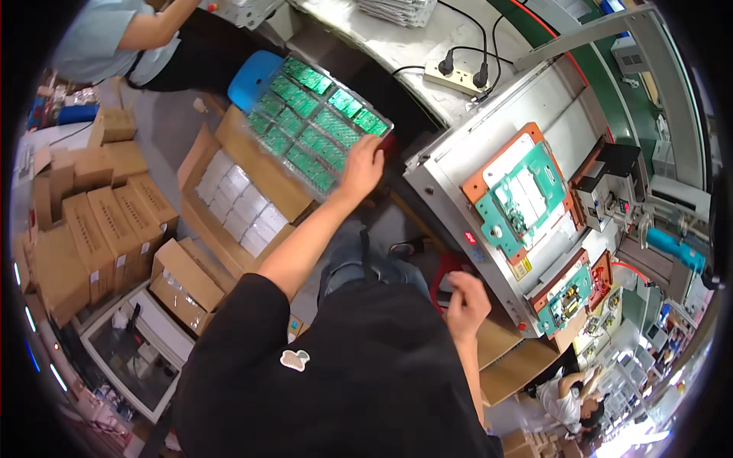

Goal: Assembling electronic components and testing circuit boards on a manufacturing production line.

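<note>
Your left hand [362,169] is gripping the near edge of a clear tray of green circuit boards [314,122], the fingers [374,145] curling over its rim and clamped on it. The tray is hanging tilted, stretching away from those fingers toward a blue stool [250,76] at its far end. Just below the fingers and the tray, an open cardboard box [229,206] of white packed parts is sitting on the floor.

Your right hand [466,301] is holding nothing; its fingers [458,281] are drawn loosely together, hovering near the front edge of the table [458,179]. Just beyond those fingers, a green board in an orange fixture [519,195] is lying on the table. Farther off, past the tray, another person's sleeve [99,38] is showing.
</note>
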A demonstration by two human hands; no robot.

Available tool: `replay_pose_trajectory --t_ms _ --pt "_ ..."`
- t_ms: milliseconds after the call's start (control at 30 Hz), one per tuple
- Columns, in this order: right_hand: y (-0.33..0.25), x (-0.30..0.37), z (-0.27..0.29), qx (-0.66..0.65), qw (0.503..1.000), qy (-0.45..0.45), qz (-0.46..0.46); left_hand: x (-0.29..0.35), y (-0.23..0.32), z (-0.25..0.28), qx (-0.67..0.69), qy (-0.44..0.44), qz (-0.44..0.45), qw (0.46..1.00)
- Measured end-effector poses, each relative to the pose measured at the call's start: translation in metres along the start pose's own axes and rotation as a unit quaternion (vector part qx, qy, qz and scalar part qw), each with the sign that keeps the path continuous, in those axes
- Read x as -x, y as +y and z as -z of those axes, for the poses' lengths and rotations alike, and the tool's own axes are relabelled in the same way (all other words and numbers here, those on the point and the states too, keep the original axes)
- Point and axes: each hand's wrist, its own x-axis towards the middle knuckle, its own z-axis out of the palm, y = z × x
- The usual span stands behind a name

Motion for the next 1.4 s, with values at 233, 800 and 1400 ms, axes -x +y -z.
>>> replay_pose_trajectory --t_ms 233,800,1400 --pt "-0.04 0.04 -0.004 0.036 0.992 -0.091 -0.085 -0.025 -0.099 -0.075 -0.297 -0.138 0.035 0.944" --pt "-0.08 -0.053 -0.005 -0.016 0.999 0.034 0.016 -0.079 -0.017 0.087 0.536 -0.194 0.218 0.792" --pt "-0.07 -0.09 0.054 0.004 0.988 -0.109 0.105 -0.079 0.183 0.038 0.298 -0.799 0.114 0.51"
